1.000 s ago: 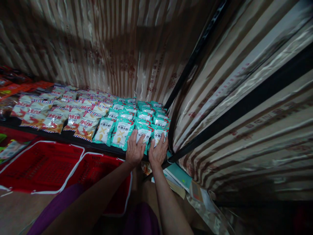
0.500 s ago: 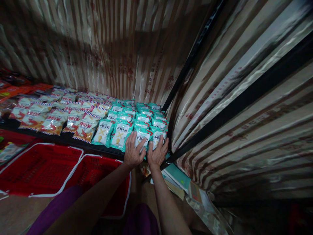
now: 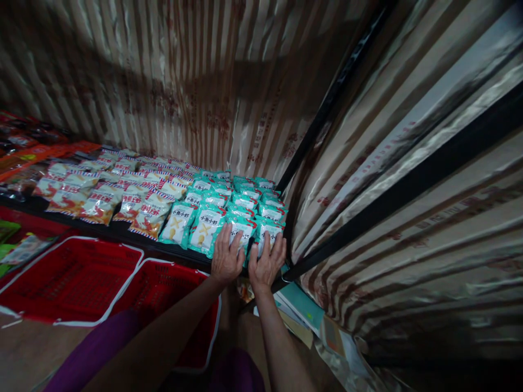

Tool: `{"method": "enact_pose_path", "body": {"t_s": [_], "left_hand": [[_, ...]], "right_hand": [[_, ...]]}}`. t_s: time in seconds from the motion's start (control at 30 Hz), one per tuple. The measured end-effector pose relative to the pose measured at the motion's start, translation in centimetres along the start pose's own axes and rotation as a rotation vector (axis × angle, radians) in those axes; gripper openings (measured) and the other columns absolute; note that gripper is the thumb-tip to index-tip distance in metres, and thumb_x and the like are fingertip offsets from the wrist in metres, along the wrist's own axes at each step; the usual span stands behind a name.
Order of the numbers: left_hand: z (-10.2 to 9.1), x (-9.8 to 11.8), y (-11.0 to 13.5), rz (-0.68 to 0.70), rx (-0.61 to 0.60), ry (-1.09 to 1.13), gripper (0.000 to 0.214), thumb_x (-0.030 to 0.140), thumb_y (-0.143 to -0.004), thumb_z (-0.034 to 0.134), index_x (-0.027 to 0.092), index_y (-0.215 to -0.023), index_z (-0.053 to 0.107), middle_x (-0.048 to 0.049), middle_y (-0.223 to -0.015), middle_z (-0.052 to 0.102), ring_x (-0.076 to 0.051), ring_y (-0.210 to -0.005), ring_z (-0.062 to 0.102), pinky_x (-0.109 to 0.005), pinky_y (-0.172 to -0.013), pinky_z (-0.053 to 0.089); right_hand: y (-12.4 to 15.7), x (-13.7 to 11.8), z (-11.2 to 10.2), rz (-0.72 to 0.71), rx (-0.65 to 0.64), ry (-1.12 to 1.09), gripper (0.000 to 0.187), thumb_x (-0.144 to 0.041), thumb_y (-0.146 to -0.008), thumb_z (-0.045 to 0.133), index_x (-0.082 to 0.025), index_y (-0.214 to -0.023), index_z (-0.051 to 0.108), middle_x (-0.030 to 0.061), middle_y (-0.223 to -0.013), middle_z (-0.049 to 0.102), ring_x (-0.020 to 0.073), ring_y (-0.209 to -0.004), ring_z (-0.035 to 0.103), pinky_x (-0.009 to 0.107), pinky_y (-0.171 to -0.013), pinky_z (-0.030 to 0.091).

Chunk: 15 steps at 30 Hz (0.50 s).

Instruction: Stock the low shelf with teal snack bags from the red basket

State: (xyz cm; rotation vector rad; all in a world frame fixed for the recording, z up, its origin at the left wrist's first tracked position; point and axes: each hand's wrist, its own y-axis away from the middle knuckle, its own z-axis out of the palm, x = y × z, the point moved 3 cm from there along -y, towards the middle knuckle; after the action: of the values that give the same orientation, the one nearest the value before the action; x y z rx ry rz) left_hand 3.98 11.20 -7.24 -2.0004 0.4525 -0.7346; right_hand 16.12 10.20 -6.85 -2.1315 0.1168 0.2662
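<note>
Rows of teal snack packets (image 3: 206,226) lie on a dark shelf (image 3: 180,251), at its right end. My left hand (image 3: 226,257) rests flat on the front packet of one row, fingers spread. Beside it, my right hand (image 3: 266,262) lies flat on the front packet (image 3: 269,227) of the rightmost row, fingers apart. Both hands press on the packets at the shelf's front edge; neither grips anything.
White-and-red snack packets (image 3: 141,215) fill the shelf to the left. Two red baskets (image 3: 69,280) stand below the shelf. A striped shiny curtain (image 3: 183,87) hangs behind and to the right, crossed by black frame bars (image 3: 392,204). Flat cartons (image 3: 302,305) lie on the floor.
The view has shifted slightly; both hands stay on the front teal packets, their fingers a little more spread than before.
</note>
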Motion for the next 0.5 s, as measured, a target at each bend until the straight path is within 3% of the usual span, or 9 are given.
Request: {"method": "enact_pose_path", "body": {"t_s": [0.5], "left_hand": [[0.8,-0.6,0.3,-0.068,-0.094,0.038,0.056,0.021,-0.090,0.047,0.010,-0.142,0.027,-0.0206,-0.156,0.008,-0.029,-0.143,0.017,-0.042,-0.105,0.041]], "right_hand": [[-1.1,-1.6,0.4,-0.025,-0.103,0.002,0.051,-0.039,-0.094,0.033,-0.017,-0.140,0.040,0.0160,-0.146,0.039,0.0294,-0.140,0.021,0.058,-0.106,0.024]]}}
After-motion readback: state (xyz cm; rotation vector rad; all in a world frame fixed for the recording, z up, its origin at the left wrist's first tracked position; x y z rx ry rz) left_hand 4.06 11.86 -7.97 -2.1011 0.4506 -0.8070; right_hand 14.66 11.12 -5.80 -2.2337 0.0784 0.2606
